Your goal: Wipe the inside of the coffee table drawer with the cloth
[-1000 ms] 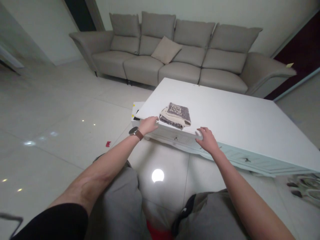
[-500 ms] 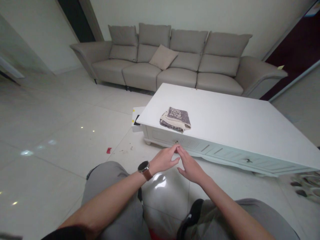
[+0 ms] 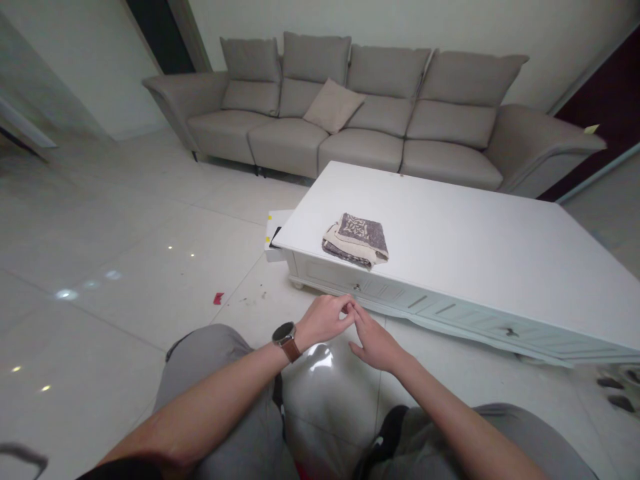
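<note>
In the lower middle of the frame, the left hand (image 3: pixel 323 321) and the right hand (image 3: pixel 377 343) meet at the fingertips, in front of a white table (image 3: pixel 465 247). The left fingers are bent and close together; the right fingers reach forward, with the thumb standing apart from them. Neither hand appears to hold anything, and both are clear of the cloth (image 3: pixel 357 237), which lies near the centre of the frame, on the table's near left corner.

The cloth is already folded into a compact, layered bundle, so the folding looks complete; all that seems left undone is the squaring of its edges, since the layers fan out unevenly along the left and front sides.

It looks soft and fairly thick, dull purple-grey with a pale pattern on top and a cream band below, roughly four-sided. The table has a smooth, flat top and a grooved front with small dark knobs (image 3: pixel 357 287). Across the top of the frame, a taupe sofa (image 3: pixel 287 137) has plump, leather-like seats and a square cushion (image 3: pixel 334 107). Glossy pale tiles (image 3: pixel 110 233) fill the left side.
</note>
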`<act>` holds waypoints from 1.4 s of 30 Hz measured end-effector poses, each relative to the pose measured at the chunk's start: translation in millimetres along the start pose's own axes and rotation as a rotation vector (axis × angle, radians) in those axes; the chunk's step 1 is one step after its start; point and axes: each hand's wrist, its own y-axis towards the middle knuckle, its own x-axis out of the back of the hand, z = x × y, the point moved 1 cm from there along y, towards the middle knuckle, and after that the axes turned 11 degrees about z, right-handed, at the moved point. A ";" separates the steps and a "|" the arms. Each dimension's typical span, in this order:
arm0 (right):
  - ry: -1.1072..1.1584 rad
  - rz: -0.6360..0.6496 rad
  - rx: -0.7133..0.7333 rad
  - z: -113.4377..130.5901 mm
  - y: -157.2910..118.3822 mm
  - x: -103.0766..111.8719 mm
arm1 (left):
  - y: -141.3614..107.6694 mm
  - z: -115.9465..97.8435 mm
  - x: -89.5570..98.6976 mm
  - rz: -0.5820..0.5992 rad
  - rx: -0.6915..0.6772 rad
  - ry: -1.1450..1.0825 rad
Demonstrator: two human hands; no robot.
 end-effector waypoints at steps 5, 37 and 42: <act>0.021 0.007 -0.004 2.1 3.2 1.0 | 1.4 2.8 0.2 -0.015 0.022 -0.013; 0.030 -0.032 0.002 11.6 1.0 14.4 | 9.6 11.1 -9.0 -0.057 0.037 -0.800; 0.031 -0.027 0.006 9.4 0.3 12.1 | 9.8 8.1 -8.6 -0.065 0.062 -0.833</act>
